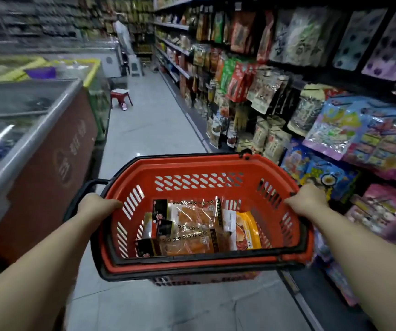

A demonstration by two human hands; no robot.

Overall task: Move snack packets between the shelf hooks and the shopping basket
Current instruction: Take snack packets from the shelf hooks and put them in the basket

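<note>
Fingers are being curled over the side rims of the red shopping basket (192, 164), which is being gripped by the left hand (97, 206) and right hand (308, 199). Snack packets (192, 225) are lying inside; hanging packets (240, 82) are lining the right-hand shelf.

Red shopping basket (216, 164) at 6 o'clock holds snack packets (193, 225) flat on bottom: clear orange ones centre, yellow one (247, 231) toward 3 o'clock. Shelf hooks (267, 75) at 2 o'clock carry hanging packets. Grey tile floor (144, 120) bears red stool (121, 96) at 11 o'clock.
</note>
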